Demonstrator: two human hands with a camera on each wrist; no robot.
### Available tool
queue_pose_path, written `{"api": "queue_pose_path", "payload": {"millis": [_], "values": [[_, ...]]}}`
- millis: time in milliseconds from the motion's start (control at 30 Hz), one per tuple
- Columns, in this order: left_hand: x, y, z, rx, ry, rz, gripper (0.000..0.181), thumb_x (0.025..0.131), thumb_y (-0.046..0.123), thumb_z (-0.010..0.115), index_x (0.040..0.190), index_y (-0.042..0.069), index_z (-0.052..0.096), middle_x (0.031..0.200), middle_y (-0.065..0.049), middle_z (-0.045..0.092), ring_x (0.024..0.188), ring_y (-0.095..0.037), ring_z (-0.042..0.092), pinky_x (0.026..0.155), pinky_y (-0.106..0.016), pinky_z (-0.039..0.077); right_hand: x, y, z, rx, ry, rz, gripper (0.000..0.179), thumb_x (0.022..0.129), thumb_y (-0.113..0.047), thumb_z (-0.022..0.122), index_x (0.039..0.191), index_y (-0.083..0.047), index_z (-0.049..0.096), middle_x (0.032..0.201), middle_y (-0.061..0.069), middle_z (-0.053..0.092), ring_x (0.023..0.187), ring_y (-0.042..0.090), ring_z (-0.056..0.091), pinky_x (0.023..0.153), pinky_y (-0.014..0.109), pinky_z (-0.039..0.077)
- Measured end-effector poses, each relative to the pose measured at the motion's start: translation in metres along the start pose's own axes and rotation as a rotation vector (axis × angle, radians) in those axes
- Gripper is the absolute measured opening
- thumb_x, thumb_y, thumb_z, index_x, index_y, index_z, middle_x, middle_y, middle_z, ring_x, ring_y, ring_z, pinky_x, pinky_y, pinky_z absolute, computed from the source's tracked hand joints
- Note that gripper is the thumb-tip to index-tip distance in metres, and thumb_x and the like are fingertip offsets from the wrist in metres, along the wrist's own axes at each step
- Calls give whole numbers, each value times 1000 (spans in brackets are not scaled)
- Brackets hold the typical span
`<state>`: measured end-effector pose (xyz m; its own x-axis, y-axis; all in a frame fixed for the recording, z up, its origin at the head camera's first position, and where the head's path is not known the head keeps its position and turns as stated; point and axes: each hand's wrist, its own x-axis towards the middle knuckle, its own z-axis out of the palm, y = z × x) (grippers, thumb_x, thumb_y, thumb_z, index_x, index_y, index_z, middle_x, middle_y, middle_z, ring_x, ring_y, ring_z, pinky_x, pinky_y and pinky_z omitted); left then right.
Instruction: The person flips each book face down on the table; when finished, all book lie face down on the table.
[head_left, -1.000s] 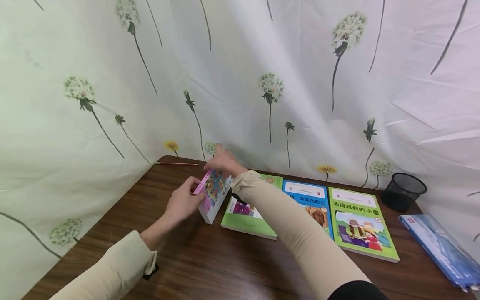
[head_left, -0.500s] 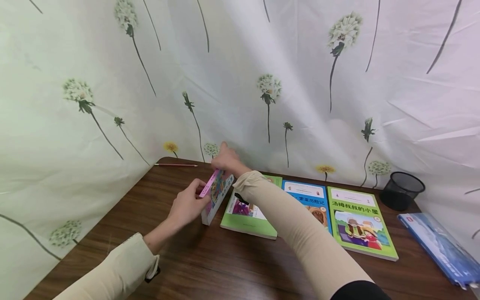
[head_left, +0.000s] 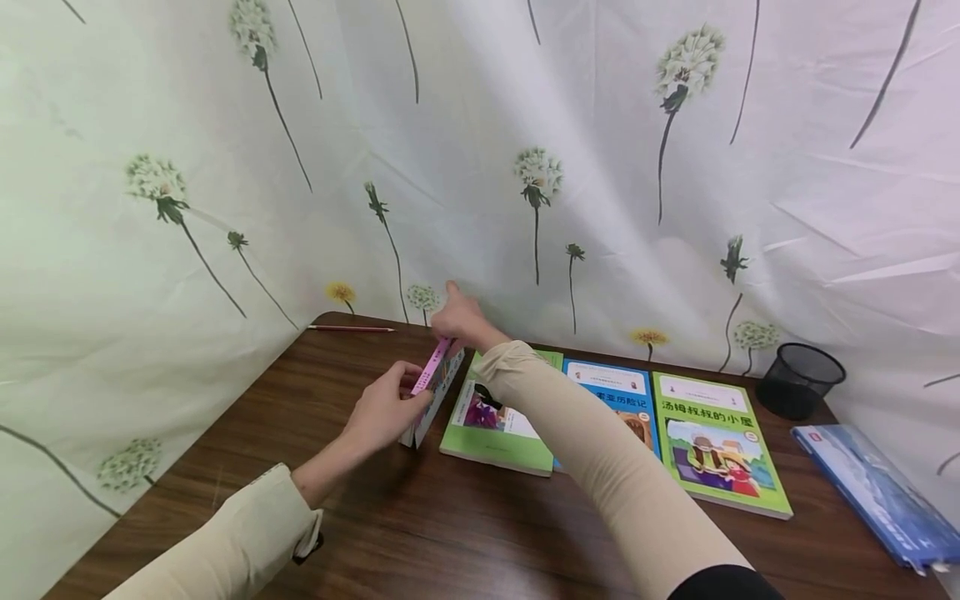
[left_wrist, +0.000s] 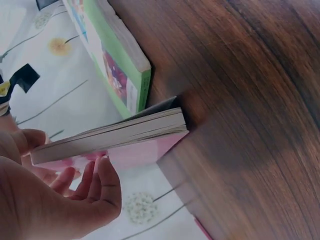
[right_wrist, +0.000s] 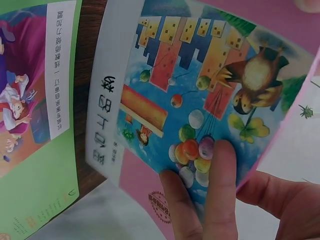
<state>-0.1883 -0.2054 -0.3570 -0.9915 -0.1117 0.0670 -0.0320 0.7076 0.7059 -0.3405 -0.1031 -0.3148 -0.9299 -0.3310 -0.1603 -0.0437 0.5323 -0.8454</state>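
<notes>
A pink-spined picture book (head_left: 432, 365) stands on the table on its long edge, spine upward. My left hand (head_left: 382, 407) grips its near end; in the left wrist view, the thumb and fingers of that hand (left_wrist: 75, 195) lie on opposite sides of the book (left_wrist: 115, 135). At the far end, my right hand (head_left: 460, 320) pinches the book from above. In the right wrist view, two fingers (right_wrist: 222, 195) lie on the illustrated cover (right_wrist: 200, 115), with balloons and a bird, and the thumb is around the spine side. A green book (head_left: 495, 446) lies flat just to the right.
A blue book (head_left: 611, 380), partly behind my right sleeve, and another green book (head_left: 723, 442) lie in a row. Farther right are a black mesh pen holder (head_left: 801, 380) and a blue packet (head_left: 877, 492). A pencil (head_left: 351, 328) lies by the back curtain (head_left: 480, 167).
The pink book has turned from leaning to nearly upright, so less of its cover shows in the head view. Both hands have shifted slightly right with it.
</notes>
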Motion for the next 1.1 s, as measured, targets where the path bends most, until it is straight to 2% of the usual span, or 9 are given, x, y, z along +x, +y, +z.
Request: {"api": "queue_pose_path", "payload": {"millis": [167,300,433,633,800,867,1000,1100], "values": [[0,-2,4,-15,-37,46,44,96,33,64,130,5,57,114,-16,70,104,-26,67,78,-37,54,-2,6,-3,3,-20,-6,95,85,13,53,162,-24,13,149,28,42,53,25,58,70,51,61],[0,-7,6,-47,-62,31,49,100,41,57,132,5,55,121,-17,67,113,-29,64,89,-43,53,-1,12,-5,21,-29,-1,92,85,11,51,162,-25,15,155,25,38,54,24,57,71,53,61],[4,-14,3,-81,-73,-62,53,103,47,48,135,6,53,127,-17,63,117,-30,60,94,-44,49,1,16,-6,63,-30,-22,92,84,12,50,162,-24,16,155,26,36,55,25,57,70,53,61],[14,-35,-3,-233,-169,-216,60,103,40,46,145,-2,38,137,-26,52,113,-33,57,80,-41,54,2,23,-12,153,-82,-37,98,81,15,49,162,-25,11,153,32,36,68,32,64,66,50,61],[19,-50,-7,-343,-256,-299,62,106,37,41,147,-6,28,141,-34,47,126,-44,53,93,-51,54,4,24,-17,234,-134,-32,102,80,17,50,163,-23,5,149,37,35,74,34,63,63,44,62],[21,-54,-8,-368,-280,-326,63,106,39,39,148,-6,26,144,-35,44,129,-44,51,95,-51,53,4,24,-18,264,-148,-28,102,81,17,50,163,-23,4,148,37,35,73,33,62,64,44,62],[22,-58,-10,-427,-309,-366,63,106,41,37,149,-4,27,133,-29,47,109,-33,62,82,-39,58,6,22,-20,314,-157,-17,100,84,17,50,163,-24,3,146,35,36,72,31,62,68,45,62],[21,-59,-12,-444,-321,-367,62,107,40,35,148,-5,28,122,-22,52,97,-24,67,71,-32,57,9,22,-20,322,-163,-11,99,86,16,51,163,-25,4,144,34,38,72,29,62,68,45,62]]}}
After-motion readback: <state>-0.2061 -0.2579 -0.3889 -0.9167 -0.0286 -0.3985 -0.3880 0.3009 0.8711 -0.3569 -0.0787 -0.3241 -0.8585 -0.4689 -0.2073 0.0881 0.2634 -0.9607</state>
